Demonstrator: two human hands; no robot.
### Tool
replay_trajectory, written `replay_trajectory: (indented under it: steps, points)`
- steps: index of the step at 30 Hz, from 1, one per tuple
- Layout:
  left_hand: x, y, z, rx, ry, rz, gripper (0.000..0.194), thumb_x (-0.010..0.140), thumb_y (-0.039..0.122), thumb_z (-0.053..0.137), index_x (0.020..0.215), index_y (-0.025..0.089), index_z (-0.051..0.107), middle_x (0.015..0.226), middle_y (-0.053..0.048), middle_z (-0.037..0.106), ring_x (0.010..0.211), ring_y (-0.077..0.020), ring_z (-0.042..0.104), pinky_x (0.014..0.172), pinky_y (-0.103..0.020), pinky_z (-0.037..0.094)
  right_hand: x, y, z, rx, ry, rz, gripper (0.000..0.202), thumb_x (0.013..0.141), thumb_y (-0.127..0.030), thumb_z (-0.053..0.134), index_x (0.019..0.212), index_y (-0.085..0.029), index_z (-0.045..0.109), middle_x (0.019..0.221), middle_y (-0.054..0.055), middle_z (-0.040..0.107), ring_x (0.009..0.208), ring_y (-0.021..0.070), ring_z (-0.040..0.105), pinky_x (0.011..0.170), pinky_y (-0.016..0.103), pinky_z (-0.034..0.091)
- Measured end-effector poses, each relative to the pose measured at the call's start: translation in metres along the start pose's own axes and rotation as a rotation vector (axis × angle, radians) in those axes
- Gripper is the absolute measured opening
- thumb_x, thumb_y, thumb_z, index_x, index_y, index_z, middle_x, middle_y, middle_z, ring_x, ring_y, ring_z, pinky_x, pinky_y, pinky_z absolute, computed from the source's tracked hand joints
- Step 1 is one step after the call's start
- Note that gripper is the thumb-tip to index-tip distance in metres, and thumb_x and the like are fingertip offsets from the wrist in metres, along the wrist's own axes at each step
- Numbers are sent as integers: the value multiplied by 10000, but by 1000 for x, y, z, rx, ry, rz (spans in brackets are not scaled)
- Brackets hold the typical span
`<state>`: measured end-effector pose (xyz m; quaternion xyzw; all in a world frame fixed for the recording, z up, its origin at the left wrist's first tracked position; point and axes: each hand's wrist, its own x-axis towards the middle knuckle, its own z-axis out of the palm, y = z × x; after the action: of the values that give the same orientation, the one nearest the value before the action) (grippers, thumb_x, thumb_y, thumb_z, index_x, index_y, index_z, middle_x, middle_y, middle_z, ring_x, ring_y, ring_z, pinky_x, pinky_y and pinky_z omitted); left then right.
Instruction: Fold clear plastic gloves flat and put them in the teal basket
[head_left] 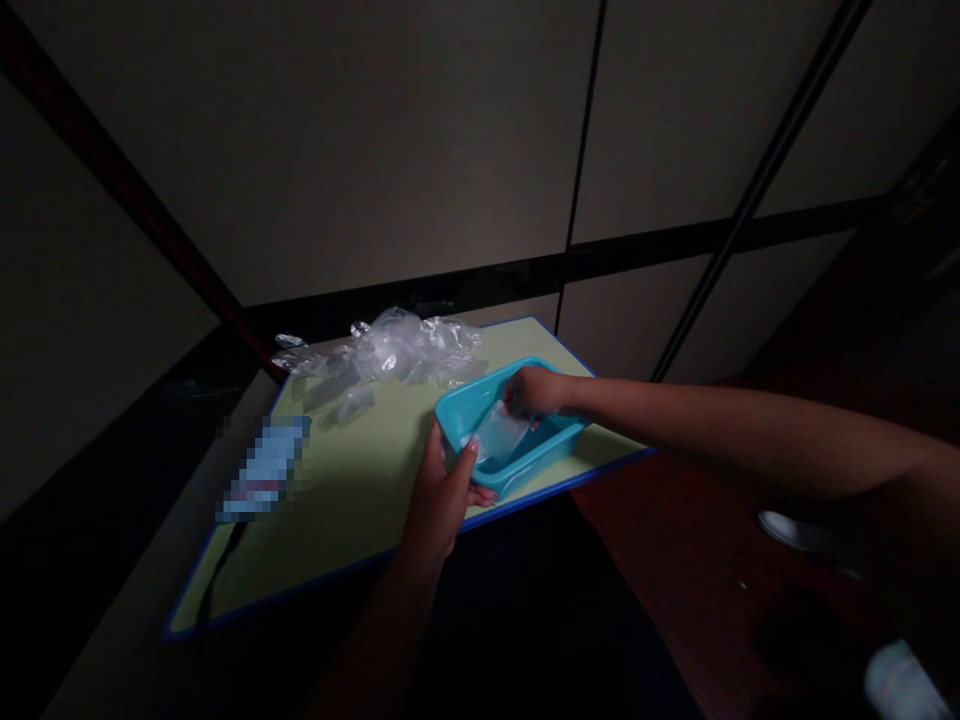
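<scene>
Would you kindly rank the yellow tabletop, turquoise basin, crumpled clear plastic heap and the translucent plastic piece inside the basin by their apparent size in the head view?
1. Yellow tabletop
2. Crumpled clear plastic heap and turquoise basin: too alike to rank
3. Translucent plastic piece

No words or numbers can be read here. The flat blue thing (266,466) on the worktop (356,500) is all blurry squares, too fuzzy to read.
</scene>
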<state>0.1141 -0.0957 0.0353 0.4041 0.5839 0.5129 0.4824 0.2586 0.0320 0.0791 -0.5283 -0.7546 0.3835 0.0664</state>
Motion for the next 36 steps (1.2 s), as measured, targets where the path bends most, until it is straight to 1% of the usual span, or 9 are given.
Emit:
replay_trajectory:
  steps: [4, 10, 14, 18, 21, 25, 29, 34, 36]
  points:
    - [-2, 0, -4, -11, -22, -36, 669, 844, 393, 566, 1417, 276, 241, 906, -56, 671, 452, -98, 617, 443, -207, 530, 6, -8, 4, 138, -58, 78, 157, 720, -93, 604, 593, -169, 554, 450, -37, 494, 447, 114, 508, 516, 264, 472]
    - [-1, -2, -7, -42, -35, -39, 692, 816, 388, 595, 1409, 282, 254, 1016, -70, 652, 499, -104, 628, 473, -222, 548, 8, -26, 17, 134, -120, 123, 245, 775, -135, 594, 548, -166, 504, 427, -28, 498, 455, 115, 528, 491, 242, 478]
    - [-1, -5, -10, -21, -35, -36, 686, 817, 373, 589, 1409, 273, 256, 968, -59, 660, 557, -137, 648, 488, -235, 557, 5, -29, 21, 86, -140, 181, 236, 813, -229, 588, 599, -155, 519, 461, 3, 535, 489, 145, 565, 472, 264, 488]
    - [0, -6, -12, 41, -17, -20, 693, 805, 393, 601, 1403, 246, 282, 872, -49, 666, 726, -208, 678, 489, -214, 547, 8, -22, 17, 55, -187, 201, 248, 787, -329, 631, 657, -134, 551, 487, 7, 545, 515, 153, 578, 477, 281, 509]
    - [1, -8, -13, 64, -14, -19, 709, 789, 425, 613, 1398, 250, 294, 822, -37, 663, 813, -250, 674, 482, -221, 543, 14, -14, 16, 53, -240, 248, 201, 794, -250, 622, 656, -120, 558, 495, -4, 554, 499, 123, 567, 509, 263, 513]
    - [2, -10, -15, 79, -16, -2, 735, 767, 450, 631, 1394, 251, 302, 755, -26, 654, 845, -271, 667, 477, -230, 543, 20, -6, 21, 64, -284, 285, 202, 820, -166, 568, 624, -118, 563, 452, 0, 557, 473, 110, 564, 525, 239, 503]
    - [3, -11, -16, 85, -26, 12, 731, 763, 456, 634, 1388, 259, 312, 789, -27, 659, 814, -263, 671, 479, -235, 543, 22, -1, 26, 170, -298, 301, 234, 817, -153, 559, 583, -133, 550, 445, 19, 577, 472, 127, 587, 531, 249, 505]
    - [2, -11, -17, 87, -42, -1, 724, 783, 445, 615, 1401, 263, 284, 879, -43, 667, 676, -221, 677, 461, -235, 532, 22, -1, 27, 278, -294, 283, 299, 818, -108, 541, 524, -151, 510, 434, 13, 579, 475, 119, 593, 544, 230, 510]
    - [2, -12, -18, 84, -51, 4, 730, 786, 449, 611, 1406, 263, 274, 882, -45, 668, 685, -222, 677, 467, -237, 532, 22, -3, 27, 288, -297, 299, 293, 815, -117, 555, 527, -150, 517, 437, 18, 588, 481, 120, 593, 538, 223, 509]
